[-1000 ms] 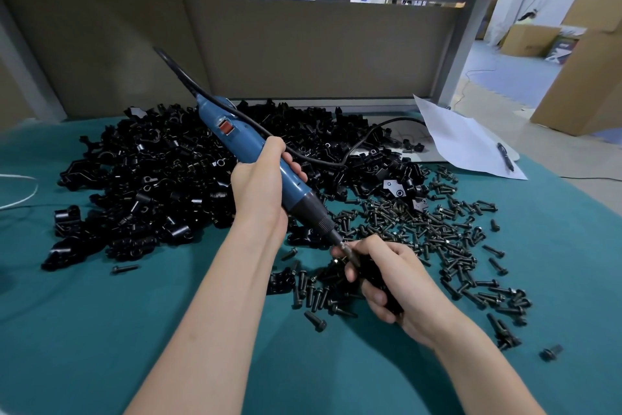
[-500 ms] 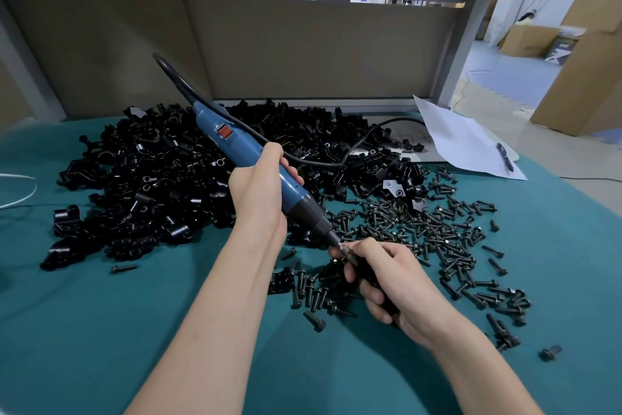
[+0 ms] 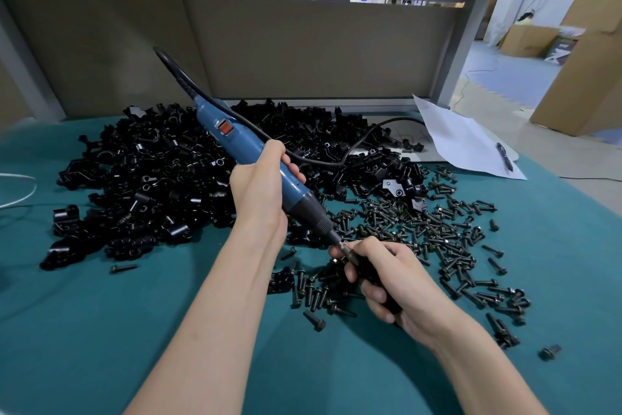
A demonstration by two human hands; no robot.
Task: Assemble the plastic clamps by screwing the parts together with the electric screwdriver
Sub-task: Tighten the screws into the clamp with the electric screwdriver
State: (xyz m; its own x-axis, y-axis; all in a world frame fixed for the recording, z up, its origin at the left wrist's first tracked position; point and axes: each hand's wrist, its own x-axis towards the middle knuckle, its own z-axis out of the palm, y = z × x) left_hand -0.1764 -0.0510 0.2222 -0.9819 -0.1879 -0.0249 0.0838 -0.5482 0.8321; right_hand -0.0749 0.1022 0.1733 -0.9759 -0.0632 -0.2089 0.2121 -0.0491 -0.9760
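My left hand (image 3: 261,194) grips the blue electric screwdriver (image 3: 242,148) around its lower body, tilted with the tip pointing down to the right. The bit meets a black plastic clamp (image 3: 372,275) that my right hand (image 3: 393,283) holds with curled fingers just above the green mat. Most of the clamp is hidden inside that hand. A big heap of black clamp parts (image 3: 151,185) lies behind and to the left. Loose black screws (image 3: 437,233) are scattered to the right of my hands.
The screwdriver's black cable (image 3: 363,138) loops over the heap toward the back. A white sheet (image 3: 461,142) with a pen (image 3: 504,153) lies at the back right. A grey panel wall closes the back; a white cord (image 3: 20,194) lies at the left edge.
The screwdriver's rear end has dipped slightly left and down while its tip stays on the clamp. Both hands remain in nearly the same place.
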